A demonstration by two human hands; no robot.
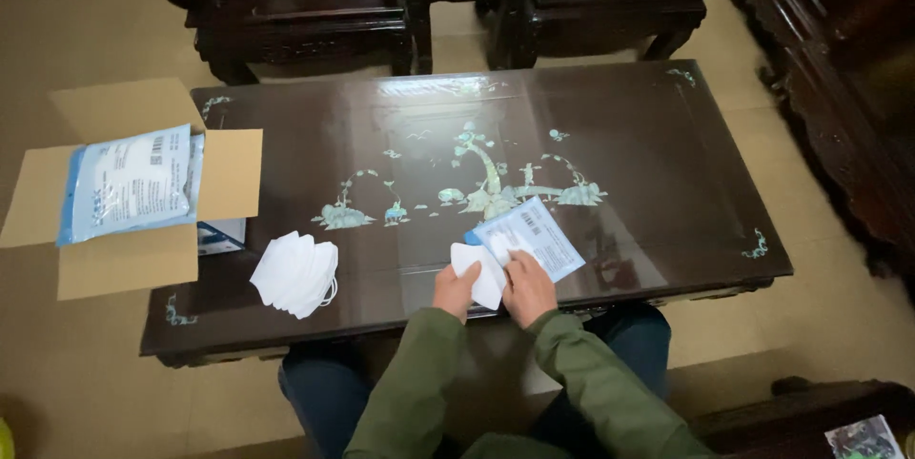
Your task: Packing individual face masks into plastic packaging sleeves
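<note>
Your left hand [456, 289] and right hand [527, 285] have fingers clamped on a white mask [479, 273] half inside its pouch [530, 235]; a mask stack [295, 273] waits on the bench [648, 163], and the carton [114, 221] holds filled pouches.

White face mask [474, 273]: folded flat, held at the lower centre of the frame, just above the near table edge. Its left edge is pinched by the left hand [455, 289]; its right part is hidden behind the pouch and the right hand [527, 287].

Plastic pouch [530, 235]: flat, rectangular, pale white-blue with a blue edge strip at its left corner and small dark print on the face. It is tilted, long axis running from lower left to upper right, overlapping the mask's right side, with its lower edge under the right hand's fingers. Whether the mask is partly inside the pouch cannot be told.
</note>
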